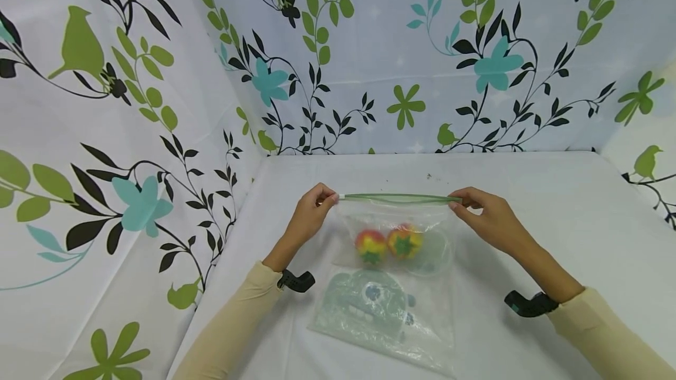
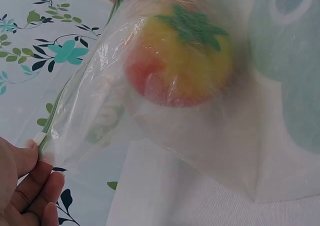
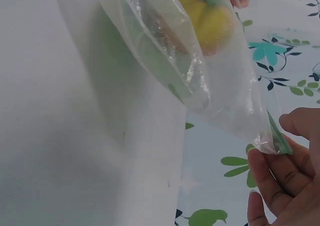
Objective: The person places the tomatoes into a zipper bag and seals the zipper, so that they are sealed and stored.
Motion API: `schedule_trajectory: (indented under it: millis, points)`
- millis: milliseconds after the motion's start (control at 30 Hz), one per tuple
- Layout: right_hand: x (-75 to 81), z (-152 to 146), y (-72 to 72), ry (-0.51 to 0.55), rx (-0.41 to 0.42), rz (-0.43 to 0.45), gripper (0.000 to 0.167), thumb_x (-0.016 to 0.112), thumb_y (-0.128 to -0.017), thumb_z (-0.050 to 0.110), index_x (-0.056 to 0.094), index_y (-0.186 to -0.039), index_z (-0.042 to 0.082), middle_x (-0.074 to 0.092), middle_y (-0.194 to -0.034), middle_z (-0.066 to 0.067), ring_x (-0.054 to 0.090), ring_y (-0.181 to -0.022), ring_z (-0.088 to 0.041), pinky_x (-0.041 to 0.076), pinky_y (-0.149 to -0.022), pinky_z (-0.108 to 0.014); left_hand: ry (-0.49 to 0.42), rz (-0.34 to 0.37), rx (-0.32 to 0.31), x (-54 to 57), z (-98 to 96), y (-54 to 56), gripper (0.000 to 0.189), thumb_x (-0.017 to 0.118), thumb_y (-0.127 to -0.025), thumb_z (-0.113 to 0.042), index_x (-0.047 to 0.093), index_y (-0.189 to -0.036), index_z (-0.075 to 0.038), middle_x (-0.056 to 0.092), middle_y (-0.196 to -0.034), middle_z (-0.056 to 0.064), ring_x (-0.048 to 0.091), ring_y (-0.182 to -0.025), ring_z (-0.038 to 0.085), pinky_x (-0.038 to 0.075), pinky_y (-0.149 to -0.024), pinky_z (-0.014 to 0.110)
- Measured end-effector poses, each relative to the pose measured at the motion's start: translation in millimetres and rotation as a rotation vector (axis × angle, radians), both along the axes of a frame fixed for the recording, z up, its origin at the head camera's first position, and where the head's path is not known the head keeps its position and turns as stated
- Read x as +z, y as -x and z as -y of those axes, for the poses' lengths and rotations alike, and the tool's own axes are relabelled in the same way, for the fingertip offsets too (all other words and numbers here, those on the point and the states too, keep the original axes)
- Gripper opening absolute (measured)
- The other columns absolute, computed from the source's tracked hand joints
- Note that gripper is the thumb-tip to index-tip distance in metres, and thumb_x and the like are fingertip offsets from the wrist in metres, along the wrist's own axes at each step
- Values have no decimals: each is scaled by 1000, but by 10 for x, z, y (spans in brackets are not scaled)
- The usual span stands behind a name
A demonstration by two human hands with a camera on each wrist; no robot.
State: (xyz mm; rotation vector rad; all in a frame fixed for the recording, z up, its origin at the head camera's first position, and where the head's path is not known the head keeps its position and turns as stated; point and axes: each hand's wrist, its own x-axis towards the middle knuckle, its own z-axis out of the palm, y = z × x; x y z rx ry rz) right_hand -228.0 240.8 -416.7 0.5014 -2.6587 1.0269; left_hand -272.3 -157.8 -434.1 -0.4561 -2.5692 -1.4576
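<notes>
A clear zip bag (image 1: 345,210) with a green zip strip (image 1: 396,196) is stretched between both hands, its opening edge facing away from me. Thumb and fingers of my left hand (image 1: 308,216) pinch the strip's left end, beside a white slider (image 2: 39,138). At the other end, my right hand (image 1: 491,221) pinches the top right corner. Inside sit two red-and-yellow fruits with green leafy tops, a left fruit (image 1: 371,245) and a right fruit (image 1: 405,243), seen through the plastic. A pale green cartoon print (image 1: 364,304) shows on the plastic nearer me.
The bag is over a table with a white cloth (image 1: 570,210). Patterned fabric with leaves and birds (image 1: 401,57) hangs behind the table and along its left side. A few dark specks (image 1: 430,177) lie on the cloth beyond the bag.
</notes>
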Motion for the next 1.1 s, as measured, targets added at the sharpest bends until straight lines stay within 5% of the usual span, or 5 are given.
schedule_trajectory:
  millis: [300,500,1100]
  points:
    - [105,446,205,-176,120,-114,40,77,-98,30,69,-129,6,79,-100,-11,74,-92,-28,58,-85,-52,-25,-43,-10,18,-24,-44,17,62,-108,-26,69,-107,-10,74,-103,6,67,-99,20,51,-88,34]
    - [186,869,336,-254,207,-94,38,77,-98,35,73,-125,8,79,-103,-5,73,-94,-22,43,-99,-64,-15,-48,0,11,-40,-61,16,62,-108,-27,69,-107,-12,74,-103,4,67,-100,20,52,-91,38]
    - [353,1900,598,-298,369,-90,21,72,-102,25,78,-113,8,78,-97,-1,71,-84,-15,56,-82,-40,17,-59,5,24,-92,-104,18,59,-110,-24,70,-111,-10,75,-104,4,68,-100,21,53,-93,42]
